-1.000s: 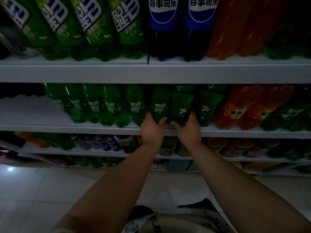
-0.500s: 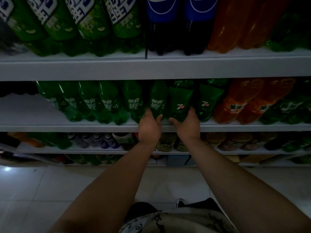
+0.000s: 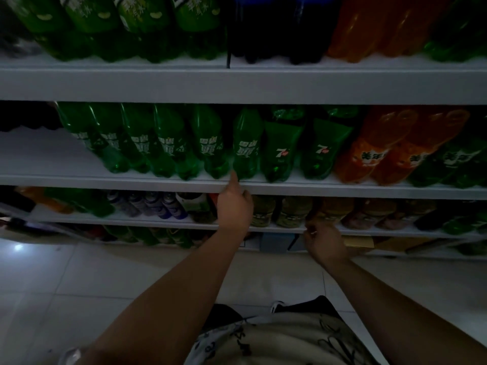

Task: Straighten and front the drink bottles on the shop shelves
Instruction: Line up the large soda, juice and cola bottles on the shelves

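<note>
Against green bottle [image 3: 246, 146], left grip [image 3: 234, 204], half-open

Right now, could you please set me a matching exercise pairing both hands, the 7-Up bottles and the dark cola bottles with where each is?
1 left hand; 2 right hand; 3 7-Up bottles; 4 dark cola bottles.
A top shelf; B middle shelf, beside orange bottles; C fingertip at a green bottle's base; D below the middle shelf, touching no bottle.
Pairs: 1-C, 2-D, 3-B, 4-A.
</note>
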Tool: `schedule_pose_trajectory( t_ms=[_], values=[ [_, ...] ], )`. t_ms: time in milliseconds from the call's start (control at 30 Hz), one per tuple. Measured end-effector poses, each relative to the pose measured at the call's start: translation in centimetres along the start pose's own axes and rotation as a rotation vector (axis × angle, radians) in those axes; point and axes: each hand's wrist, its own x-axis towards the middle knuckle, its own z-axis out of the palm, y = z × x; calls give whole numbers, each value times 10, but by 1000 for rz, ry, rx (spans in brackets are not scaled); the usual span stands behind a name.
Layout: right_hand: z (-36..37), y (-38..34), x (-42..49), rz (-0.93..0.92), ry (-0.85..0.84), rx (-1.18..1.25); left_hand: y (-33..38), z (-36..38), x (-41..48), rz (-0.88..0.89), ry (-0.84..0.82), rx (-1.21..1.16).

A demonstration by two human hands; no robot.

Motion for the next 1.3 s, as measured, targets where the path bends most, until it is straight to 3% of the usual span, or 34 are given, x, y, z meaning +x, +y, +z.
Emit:
schedule_pose_trajectory(
  t_ms=[133, 200, 267, 367, 433, 500, 667, 733, 800, 867, 933, 1100, 1200, 1300],
  values=[
    [11, 2, 16, -33, -207, -124, -25, 13, -35, 129, -35, -64],
    [21, -11, 24, -41, -307, -188, -46, 22, -45, 150, -156, 46],
    [36, -32, 33, -107, -361, -207, -73, 27, -47, 57, -329, 264],
    [62, -63, 50, -248, -390, -237, -114, 18, -37, -113, -559, 405],
    [77, -76, 62, -309, -339, -247, -139, 4, -27, -220, -600, 392],
    [89, -79, 72, -354, -255, -300, -160, -12, -17, -322, -534, 305],
    [116, -71, 85, -579, -77, -702, -202, -32, -7, -435, -436, 239],
    [122, -67, 85, -653, -24, -685, -215, -34, -7, -434, -429, 245],
    [129, -54, 82, -753, 29, -485, -224, -33, -6, -415, -422, 253],
    [133, -45, 73, -618, 60, -244, -228, -32, -2, -410, -404, 261],
    [138, -47, 69, -285, 114, -47, -229, -30, 7, -418, -332, 197],
    [143, -88, 86, 307, 235, 141, -214, -28, 33, -311, -187, 152],
    [144, -98, 102, 460, 143, 243, -204, -35, 45, -322, -123, 41],
    [144, -94, 115, 527, 44, 616, -203, -47, 56, -324, -100, -14]
  ],
)
